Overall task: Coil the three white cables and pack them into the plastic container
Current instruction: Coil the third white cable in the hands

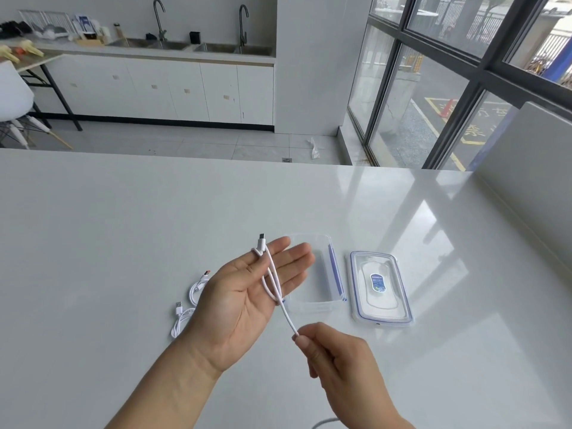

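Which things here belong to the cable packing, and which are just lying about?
Job: cable in hand, orange-tipped cable, third cable, container, lid.
Lying about: chair, taps, dish rack, scrap on floor.

White glossy desk (108, 218). Beyond it — counter (93, 51) with two sinks (148, 43), two dark faucets (159, 17), white cabinets (185, 91) below. White chair (14, 94) far left; dark-framed windows (433, 88) right.
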